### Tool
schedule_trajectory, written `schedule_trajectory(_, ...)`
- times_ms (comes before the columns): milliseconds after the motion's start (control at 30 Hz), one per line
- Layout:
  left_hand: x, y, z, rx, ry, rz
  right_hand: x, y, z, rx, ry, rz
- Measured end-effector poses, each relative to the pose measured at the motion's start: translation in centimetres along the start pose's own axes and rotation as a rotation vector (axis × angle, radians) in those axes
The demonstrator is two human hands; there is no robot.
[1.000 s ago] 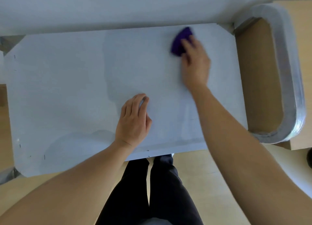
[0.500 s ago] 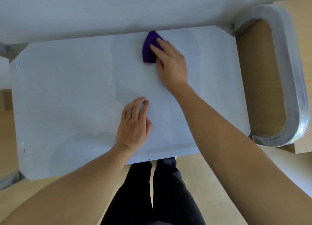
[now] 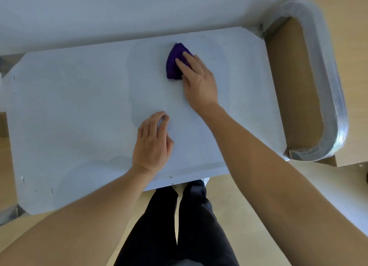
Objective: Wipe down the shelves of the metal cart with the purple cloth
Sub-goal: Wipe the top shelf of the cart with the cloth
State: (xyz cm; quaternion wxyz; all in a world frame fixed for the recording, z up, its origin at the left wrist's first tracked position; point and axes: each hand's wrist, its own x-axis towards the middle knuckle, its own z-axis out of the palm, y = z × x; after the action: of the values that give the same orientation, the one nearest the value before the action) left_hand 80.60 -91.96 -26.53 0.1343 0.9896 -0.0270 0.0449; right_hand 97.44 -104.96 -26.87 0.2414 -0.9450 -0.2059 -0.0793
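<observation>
The top shelf (image 3: 79, 110) of the metal cart fills the middle of the head view, pale grey and flat. A folded purple cloth (image 3: 173, 64) lies on it toward the far edge, right of centre. My right hand (image 3: 197, 80) presses on the cloth with straight fingers laid over its right side. My left hand (image 3: 152, 144) rests on the shelf nearer the front edge, fingers loosely bent, holding nothing.
The cart's looped metal handle (image 3: 330, 90) stands at the right end. A pale wall or surface (image 3: 139, 10) runs along the far side. My dark trousered legs (image 3: 179, 226) stand on the wooden floor (image 3: 235, 196) below the shelf's front edge.
My right hand slid the cloth left along the far edge, from the far right corner toward the middle, then slightly nearer. My left hand stayed in place.
</observation>
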Motion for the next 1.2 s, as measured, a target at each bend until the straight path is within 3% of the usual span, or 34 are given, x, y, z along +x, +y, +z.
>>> schedule_trajectory(67,0.0,-0.1,0.1,-0.004,0.001,0.0,0.0,3.0,-1.7,-0.027,0.062,0.066)
schedule_trajectory(200,-0.1,-0.1,0.3,-0.007,-0.02,-0.015,-3.7,9.0,-6.6,-0.128,0.172,0.509)
schedule_trajectory(300,-0.1,-0.1,0.2,-0.011,-0.019,-0.021,-5.5,6.8,-5.8,-0.137,0.24,0.659)
schedule_trajectory(400,-0.3,-0.1,0.3,-0.014,-0.02,-0.029,-6.3,1.0,-2.4,-0.046,0.219,0.478)
schedule_trajectory(467,-0.3,-0.1,0.4,-0.02,-0.018,-0.034,-7.8,-2.5,-1.0,-0.008,0.122,0.267)
schedule_trajectory(533,-0.3,-0.1,0.4,-0.027,-0.013,-0.028,-9.1,-2.4,-1.6,-0.005,0.036,0.176)
schedule_trajectory(600,-0.4,-0.1,0.4,-0.04,-0.008,-0.024,-10.2,0.5,-3.3,-0.05,0.073,0.202)
schedule_trajectory(733,-0.4,-0.1,0.4,-0.052,-0.014,-0.017,-14.7,6.2,-7.9,-0.17,0.172,0.555)
schedule_trajectory(867,-0.3,-0.2,0.5,-0.044,-0.006,-0.017,-15.1,4.0,-6.7,-0.197,0.258,0.75)
schedule_trajectory(933,-0.4,-0.3,0.5,-0.044,0.006,-0.016,-13.2,0.5,-4.3,-0.139,0.234,0.704)
schedule_trajectory(1067,-0.5,-0.8,0.1,-0.061,0.02,0.001,-10.5,-6.7,-0.8,-0.007,0.074,0.351)
schedule_trajectory(1200,-1.1,-2.5,-1.2,-0.045,0.028,0.042,-9.1,-5.7,-1.2,0.007,-0.016,0.267)
